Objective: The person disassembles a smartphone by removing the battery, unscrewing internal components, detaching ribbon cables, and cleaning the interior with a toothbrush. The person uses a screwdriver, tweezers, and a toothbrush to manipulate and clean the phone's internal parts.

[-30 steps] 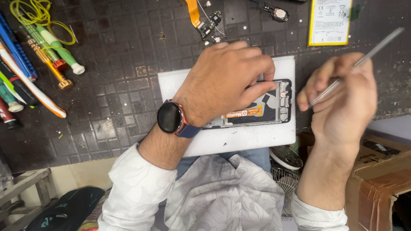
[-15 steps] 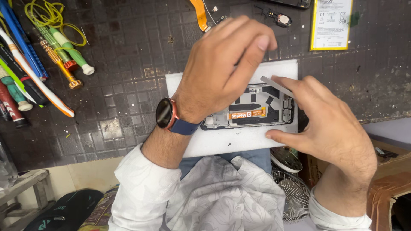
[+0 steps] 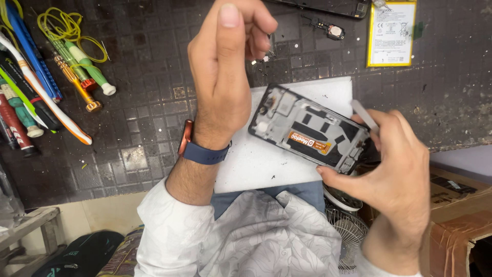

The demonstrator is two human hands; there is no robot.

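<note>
Right hand (image 3: 394, 169): my fingers clamp the right end of the opened phone frame (image 3: 310, 131), with a thin grey tool (image 3: 365, 115) pinched alongside it.
Phone frame: tilted, left end over the white pad (image 3: 266, 164) on the desk (image 3: 154, 128), right end lifted past the desk edge.
Left hand (image 3: 228, 66): raised above the desk, fingers curled together; I cannot tell if anything is pinched.
Surroundings: screwdrivers (image 3: 77, 77) far left, yellow-edged battery (image 3: 390, 33) top right.

The phone frame (image 3: 312, 134) lies on the foam pad (image 3: 266, 164), screwdrivers (image 3: 77, 77) far left, the battery (image 3: 391, 33) behind it.
</note>
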